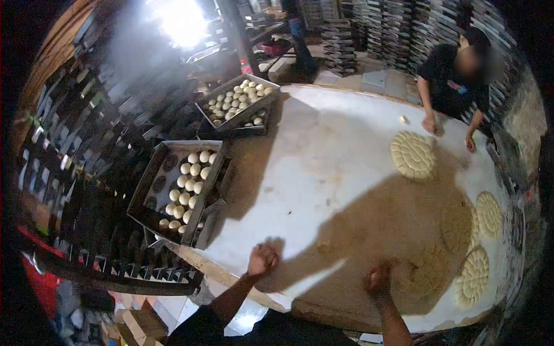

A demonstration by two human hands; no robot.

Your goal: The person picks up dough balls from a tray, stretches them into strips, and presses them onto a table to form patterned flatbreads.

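My left hand point(264, 259) is just over the near edge of the pale worktable point(300, 155), its fingers curled in. To the right, in shadow, my right hand point(379, 279) is also closed, low over the tabletop. The insides of both hands are hidden. Beside my right hand lies a shaded round of dough pieces point(424, 271). Further right are more rounds of pale dough pieces point(472, 278), packed side by side, with another round point(489, 215) behind. A larger round point(413, 155) sits near the far right side.
Along the left edge stands a metal tray point(149, 179) with dough balls point(190, 184). Behind it is a second tray point(274, 87) of dough balls. A person point(456, 81) works across the table, hands on it by a small dough piece point(404, 119). Stacked trays point(340, 46) fill the background.
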